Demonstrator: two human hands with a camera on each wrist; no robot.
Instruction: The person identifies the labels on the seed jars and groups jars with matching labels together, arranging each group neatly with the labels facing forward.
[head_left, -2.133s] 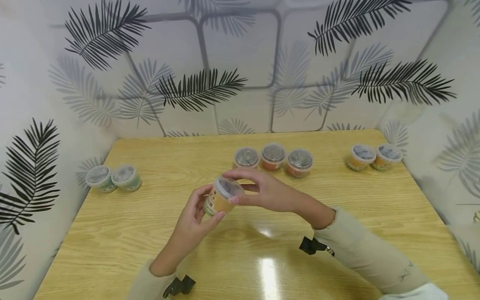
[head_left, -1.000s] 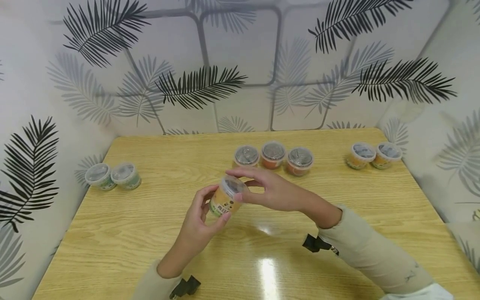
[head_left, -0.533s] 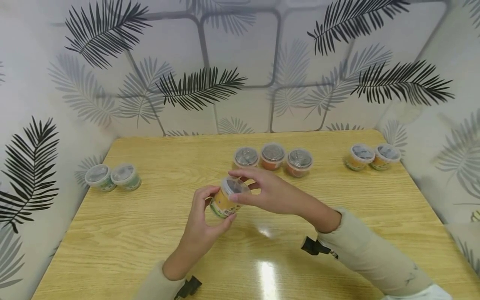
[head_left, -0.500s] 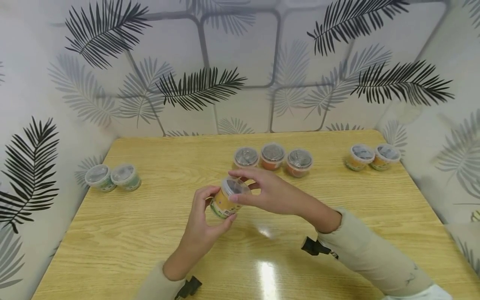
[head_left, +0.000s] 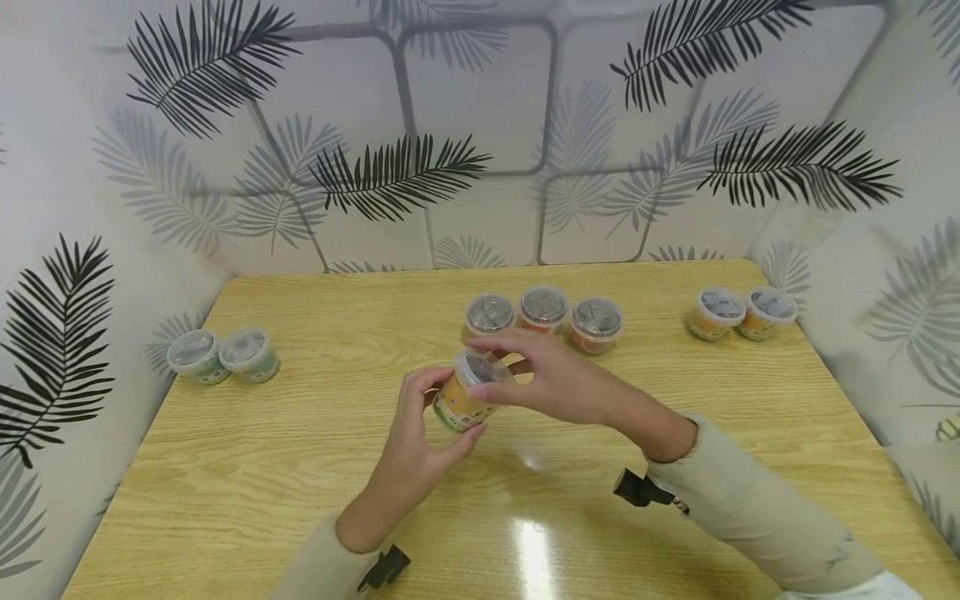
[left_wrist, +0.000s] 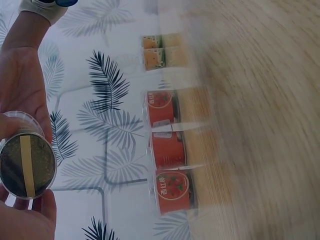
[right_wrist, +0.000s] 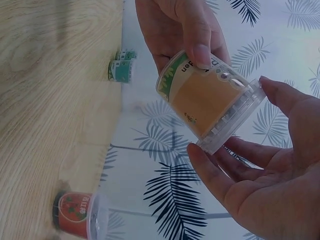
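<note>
A plastic cup (head_left: 462,406) with a yellow label and clear lid is held tilted above the table by both hands. My left hand (head_left: 422,446) grips its body near the base, thumb along the near side. With thumb and fingertips, my right hand (head_left: 562,379) pinches the rim of the lid (right_wrist: 235,117), which sits on the cup. Seen from the right wrist, the label has a green band by the base and small printed lettering. In the left wrist view the cup's round underside (left_wrist: 44,170) looks dark, crossed by a tan strip.
On the wooden table (head_left: 300,475), three red-labelled lidded cups (head_left: 595,325) stand just behind the hands. Two green-labelled cups (head_left: 251,358) are at the left, and two yellow-labelled ones (head_left: 768,315) at the far right. A leaf-patterned wall (head_left: 480,217) borders the back.
Both hands have shifted slightly right with the cup. The cup has turned in the fingers, so a different part of its label faces up; the lid stays on. The standing cups have not moved.
</note>
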